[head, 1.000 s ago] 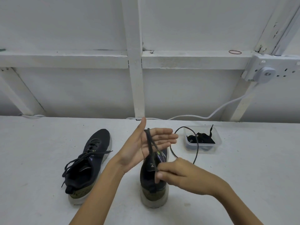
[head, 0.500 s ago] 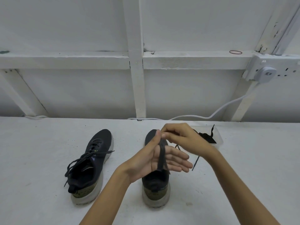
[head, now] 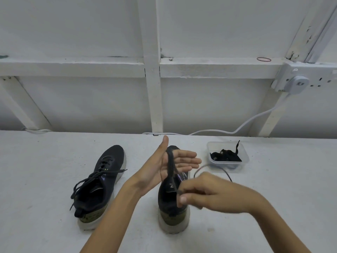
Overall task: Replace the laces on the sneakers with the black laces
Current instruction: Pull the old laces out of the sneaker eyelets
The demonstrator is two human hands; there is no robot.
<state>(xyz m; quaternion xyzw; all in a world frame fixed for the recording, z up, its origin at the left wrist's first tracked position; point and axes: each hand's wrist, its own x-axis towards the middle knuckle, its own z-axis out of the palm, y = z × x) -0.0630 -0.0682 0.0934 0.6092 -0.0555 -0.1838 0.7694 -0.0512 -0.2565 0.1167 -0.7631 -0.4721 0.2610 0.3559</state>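
Our left hand (head: 159, 168) lies open, a black lace (head: 170, 162) looped over it; our right hand (head: 211, 194) pinches the lace above the right sneaker (head: 167, 202).

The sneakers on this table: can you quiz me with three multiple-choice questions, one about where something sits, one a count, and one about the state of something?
1. The clear container sits:
A. between the two shoes
B. to the right of the right sneaker
C. up on the wall ledge

2. How many hands touch the black lace?
A. none
B. one
C. two

3. The left sneaker is:
A. laced
B. without laces
C. lying on its side

Answers:
1 B: the container stands on the table off that shoe's right side.
2 C: the lace hangs over the open left hand, and the right hand pinches it lower down.
3 A: laces cross its eyelets, with the ends lying loose.
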